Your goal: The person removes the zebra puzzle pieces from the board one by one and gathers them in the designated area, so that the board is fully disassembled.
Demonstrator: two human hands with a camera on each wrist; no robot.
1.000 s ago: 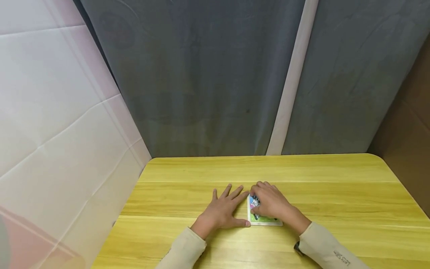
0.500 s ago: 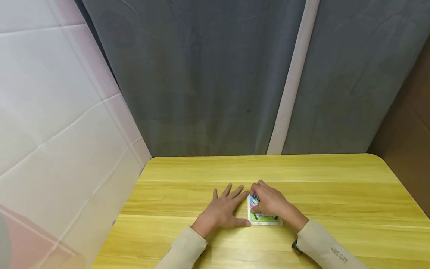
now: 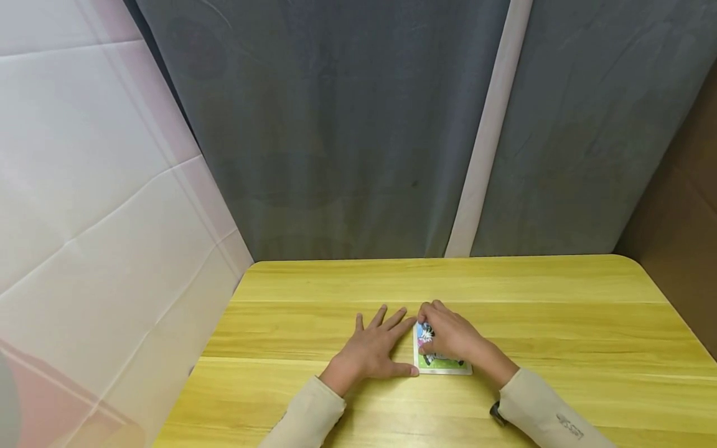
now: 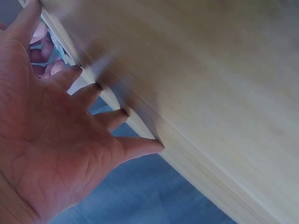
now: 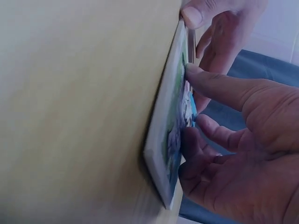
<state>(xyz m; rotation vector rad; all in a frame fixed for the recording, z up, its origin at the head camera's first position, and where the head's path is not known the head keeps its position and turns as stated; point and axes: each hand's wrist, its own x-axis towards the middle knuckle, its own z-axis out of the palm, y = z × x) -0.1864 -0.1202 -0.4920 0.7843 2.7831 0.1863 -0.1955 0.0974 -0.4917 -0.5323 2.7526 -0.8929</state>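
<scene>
A small flat jigsaw puzzle (image 3: 448,367) with a zebra picture, green ground and pale border lies on the table. My left hand (image 3: 366,353) rests spread on the wood, its thumb and index fingertips right at the puzzle's left edge; the left wrist view shows its palm (image 4: 56,130) and outstretched fingers. Bent over the picture is my right hand (image 3: 455,336). In the right wrist view, its thumb (image 5: 196,74) and curled fingers pinch at a blue-edged puzzle piece (image 5: 192,106) standing slightly above the board. The right hand hides much of the picture.
The yellow wood-grain table (image 3: 302,283) has rounded far corners. Behind it hangs a grey curtain (image 3: 336,155) with a pale vertical strip (image 3: 486,137). A white cloth wall (image 3: 101,186) stands left, and a brown panel (image 3: 678,236) right.
My right hand's far fingers have drawn together and the hand has shifted slightly, uncovering more of the zebra's lower body. My left hand and the puzzle have stayed in place.
</scene>
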